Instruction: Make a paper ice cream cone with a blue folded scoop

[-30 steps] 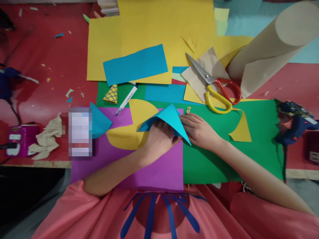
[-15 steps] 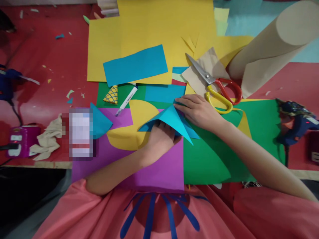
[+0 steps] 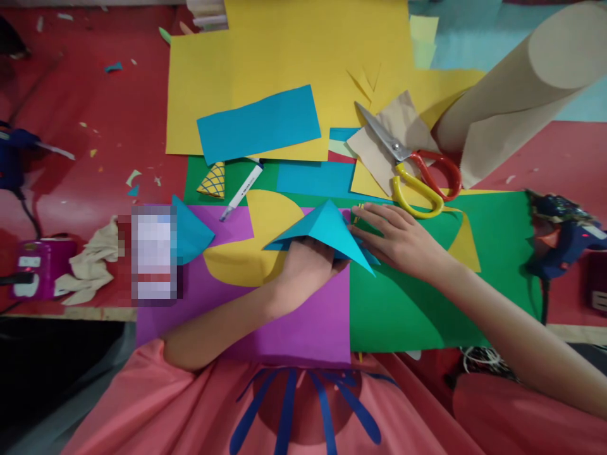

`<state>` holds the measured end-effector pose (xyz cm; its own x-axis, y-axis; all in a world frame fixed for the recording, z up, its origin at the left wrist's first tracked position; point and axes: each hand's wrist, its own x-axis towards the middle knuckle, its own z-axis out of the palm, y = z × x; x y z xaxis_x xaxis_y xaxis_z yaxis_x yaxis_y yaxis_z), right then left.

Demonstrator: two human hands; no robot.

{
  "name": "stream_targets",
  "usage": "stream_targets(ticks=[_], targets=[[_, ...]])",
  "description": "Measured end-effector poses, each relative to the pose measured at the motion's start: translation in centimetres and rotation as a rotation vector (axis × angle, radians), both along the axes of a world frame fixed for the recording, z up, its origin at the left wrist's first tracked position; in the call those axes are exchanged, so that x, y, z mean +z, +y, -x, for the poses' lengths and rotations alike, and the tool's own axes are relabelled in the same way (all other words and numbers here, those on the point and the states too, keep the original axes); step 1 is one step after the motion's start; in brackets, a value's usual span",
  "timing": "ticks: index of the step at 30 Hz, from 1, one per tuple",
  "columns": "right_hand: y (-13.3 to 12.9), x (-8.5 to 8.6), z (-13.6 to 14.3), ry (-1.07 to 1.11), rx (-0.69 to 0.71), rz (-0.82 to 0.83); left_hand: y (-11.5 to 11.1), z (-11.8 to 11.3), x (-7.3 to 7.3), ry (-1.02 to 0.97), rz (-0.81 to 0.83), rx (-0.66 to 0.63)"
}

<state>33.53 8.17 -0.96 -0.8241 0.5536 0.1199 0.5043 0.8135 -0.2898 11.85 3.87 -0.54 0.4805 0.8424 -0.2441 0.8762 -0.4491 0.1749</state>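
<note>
Two hands meet at the blue fold (image 3: 329, 221), which sits mid-view, peak towards twelve o'clock, partly over the yellow piece (image 3: 232, 266). The left hand (image 3: 306, 272) reaches under it from seven o'clock, fingers curled, tips hidden, so I cannot tell whether they pinch. The right hand (image 3: 408, 243) lies at three o'clock, fingers slightly spread by the edge, thumb hidden. If one hand pulls harder, I'd expect the layers to slide and crease crookedly; the left knuckles could also dent them from beneath. The scissors (image 3: 396, 148) lie at one o'clock, handles near the right hand, where a careless sweep might knock them. The marker (image 3: 244, 189), at ten o'clock, could smudge the purple sheet (image 3: 313, 328) if uncapped
</note>
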Motion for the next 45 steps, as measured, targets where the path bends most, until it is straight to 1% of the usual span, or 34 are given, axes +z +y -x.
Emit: stream_targets(ticks=[2, 3, 6, 7, 9, 11, 13, 15, 18, 20, 21, 23, 24, 25, 26, 27, 28, 29, 30, 32, 34, 36, 38, 45], targets=[[-0.9, 0.5, -0.9, 0.044, 0.026, 0.047, 0.0, 0.0, 0.1, 0.022, 0.008, -0.022], [-1.3, 0.8, -1.0, 0.086, 0.0, 0.086, 0.0, 0.0, 0.2, 0.033, 0.021, -0.033], [-2.1, 2.3, -0.4, 0.237, -0.172, 0.236, -0.2, -0.1, 0.4, 0.053, 0.043, -0.038], [-2.4, 2.8, 0.1, 0.265, -0.199, 0.271, -0.3, -0.2, 0.5, 0.053, 0.043, -0.025], [-2.8, 3.6, 1.4, 0.254, -0.163, 0.267, -0.3, -0.5, 0.8, 0.05, 0.046, 0.002], [-3.2, 3.9, 2.6, 0.193, -0.108, 0.199, -0.2, -0.8, 1.2, 0.054, 0.049, 0.017], [-3.5, 3.6, 3.3, 0.135, -0.083, 0.128, -0.1, -0.9, 1.5, 0.055, 0.046, 0.007], [-3.8, 2.9, 3.6, 0.097, -0.069, 0.072, -0.4, -0.7, 1.8, 0.04, 0.052, 0.0], [-4.4, 1.7, 3.3, 0.06, -0.074, 0.017, -1.6, 0.7, 2.4, 0.021, 0.063, 0.02], [-4.7, 1.1, 3.0, 0.052, -0.088, 0.003, -2.6, 2.4, 3.6, -0.006, 0.035, 0.0], [-4.8, 0.9, 2.9, 0.05, -0.09, 0.001, -3.0, 3.4, 4.4, -0.042, 0.034, -0.039], [-5.0, 0.6, 2.6, 0.045, -0.087, -0.005, -3.4, 5.3, 6.3, -0.115, 0.129, -0.131], [-5.0, 0.5, 2.5, 0.041, -0.083, -0.011, -3.2, 6.0, 7.1, -0.138, 0.154, -0.135], [-5.1, 0.4, 2.5, 0.038, -0.077, -0.019, -2.9, 6.5, 7.8, -0.143, 0.157, -0.099], [-5.1, 0.3, 2.4, 0.036, -0.071, -0.029, -2.3, 6.7, 8.2, -0.148, 0.109, -0.036], [-5.1, 0.2, 2.4, 0.032, -0.067, -0.039, -1.7, 6.7, 8.3, -0.151, 0.016, 0.034], [-5.2, 0.1, 2.4, 0.028, -0.065, -0.048, -1.0, 6.4, 7.9, -0.149, -0.09, 0.106], [-5.2, 0.0, 2.3, 0.023, -0.064, -0.054, -0.3, 6.0, 7.2, -0.155, -0.151, 0.119], [-5.2, -0.2, 2.3, 0.017, -0.065, -0.056, 0.4, 5.5, 6.3, -0.166, -0.175, 0.066], [-5.3, -0.5, 2.3, 0.008, -0.066, -0.059, 1.3, 4.5, 3.9, -0.153, -0.16, -0.061], [-5.3, -0.7, 2.3, 0.005, -0.065, -0.059, 1.8, 3.8, 1.7, -0.097, -0.124, -0.105], [-5.4, -0.9, 2.4, 0.004, -0.068, -0.054, 1.8, 3.6, 0.3, -0.055, -0.092, -0.119], [-5.4, -0.9, 2.4, 0.003, -0.074, -0.038, 1.7, 3.8, -0.4, -0.04, -0.076, -0.121], [-6.0, -0.8, 2.0, -0.055, -0.076, -0.033, 1.5, 4.3, -1.0, -0.077, -0.098, -0.12]])
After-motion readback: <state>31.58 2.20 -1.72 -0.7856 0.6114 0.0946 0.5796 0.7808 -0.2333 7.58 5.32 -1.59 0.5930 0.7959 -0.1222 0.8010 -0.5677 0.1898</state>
